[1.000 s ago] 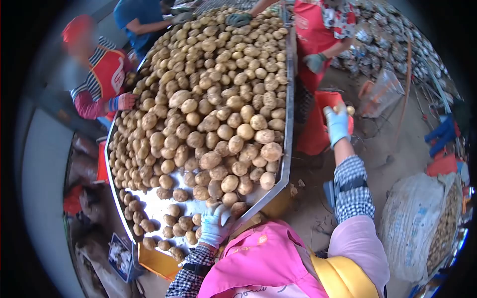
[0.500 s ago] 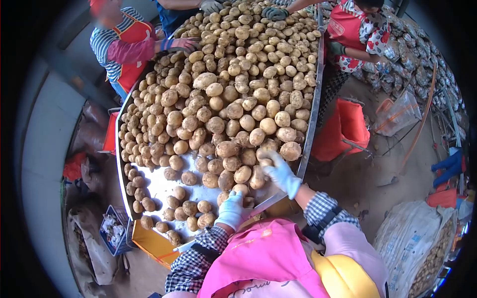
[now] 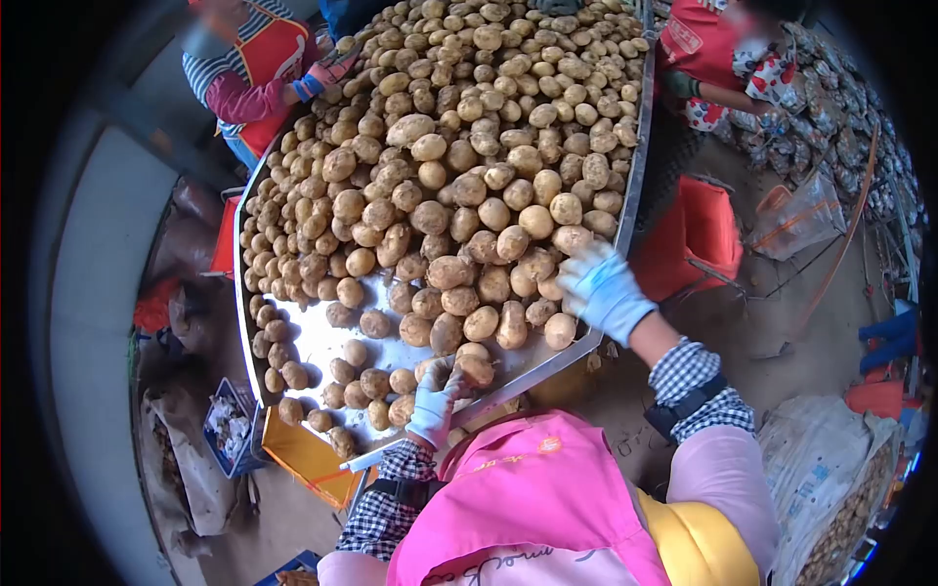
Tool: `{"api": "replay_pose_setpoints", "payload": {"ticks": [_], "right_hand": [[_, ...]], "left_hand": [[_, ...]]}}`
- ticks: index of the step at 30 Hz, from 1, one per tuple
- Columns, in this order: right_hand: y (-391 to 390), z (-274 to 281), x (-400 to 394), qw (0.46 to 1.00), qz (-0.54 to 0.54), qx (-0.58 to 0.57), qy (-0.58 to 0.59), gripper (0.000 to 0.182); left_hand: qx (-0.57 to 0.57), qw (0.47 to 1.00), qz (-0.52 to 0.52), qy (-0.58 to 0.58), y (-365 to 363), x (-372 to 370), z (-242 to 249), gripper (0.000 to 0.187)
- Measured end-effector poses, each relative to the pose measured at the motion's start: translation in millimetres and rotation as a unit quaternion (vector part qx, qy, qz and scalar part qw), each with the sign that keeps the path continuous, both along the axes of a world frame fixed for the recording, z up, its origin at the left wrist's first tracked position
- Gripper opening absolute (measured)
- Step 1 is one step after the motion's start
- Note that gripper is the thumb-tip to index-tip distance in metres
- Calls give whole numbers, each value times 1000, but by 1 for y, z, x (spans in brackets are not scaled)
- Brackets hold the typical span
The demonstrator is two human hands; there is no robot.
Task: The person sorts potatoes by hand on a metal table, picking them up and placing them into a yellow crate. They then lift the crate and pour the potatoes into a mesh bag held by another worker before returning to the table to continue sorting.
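A large heap of soil-marked potatoes point(image 3: 430, 217) covers the metal sorting table point(image 3: 396, 355). My left hand point(image 3: 436, 402), in a pale blue and white glove, is at the table's near edge. Its fingers are apart and rest beside a potato point(image 3: 475, 369), with no potato visibly held. At the right rim, my right hand point(image 3: 608, 293), gloved the same way, reaches over the potatoes with fingers stretched out. Its fingertips are close to a potato point(image 3: 573, 239), and what lies under the palm is hidden. A few loose potatoes point(image 3: 374, 383) lie on bare metal left of my left hand.
A co-worker in a red apron point(image 3: 269, 63) has a gloved hand on the heap's far left; another in red point(image 3: 702, 44) stands at the far right. Red baskets point(image 3: 696, 239) flank the table. A blue crate point(image 3: 231, 430) and sacks point(image 3: 816, 479) are on the floor.
My right hand has moved right and away from me along the rim, its fingers now spread. My left hand has shifted slightly left. The co-worker's hand at left has lifted farther back.
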State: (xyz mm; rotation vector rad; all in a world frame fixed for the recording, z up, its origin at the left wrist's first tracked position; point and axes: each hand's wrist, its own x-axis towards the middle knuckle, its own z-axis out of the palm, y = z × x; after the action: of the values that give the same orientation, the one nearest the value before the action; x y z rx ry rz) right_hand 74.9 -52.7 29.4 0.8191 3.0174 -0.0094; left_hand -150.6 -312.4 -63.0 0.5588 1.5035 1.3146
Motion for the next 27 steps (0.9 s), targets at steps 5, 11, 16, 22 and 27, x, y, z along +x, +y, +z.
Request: {"api": "replay_pose_setpoints", "payload": {"ticks": [5, 11, 16, 22, 27], "right_hand": [[-24, -26, -41, 989, -65, 52, -119, 40], [-31, -45, -47, 992, -105, 6, -64, 37], [-55, -64, -54, 985, -120, 7, 126, 38], [-82, -54, -75, 651, -180, -601, 426, 47], [-80, -38, -45, 459, -241, -635, 574, 39]], "left_hand": [[52, 967, 100, -230, -22, -5, 12, 19], [5, 895, 99, 434, -63, -24, 11, 30], [-46, 802, 6, 595, -70, -27, 17, 60], [-42, 819, -43, 571, -76, -54, 4, 69], [-24, 810, -68, 582, -70, -52, 17, 66]]}}
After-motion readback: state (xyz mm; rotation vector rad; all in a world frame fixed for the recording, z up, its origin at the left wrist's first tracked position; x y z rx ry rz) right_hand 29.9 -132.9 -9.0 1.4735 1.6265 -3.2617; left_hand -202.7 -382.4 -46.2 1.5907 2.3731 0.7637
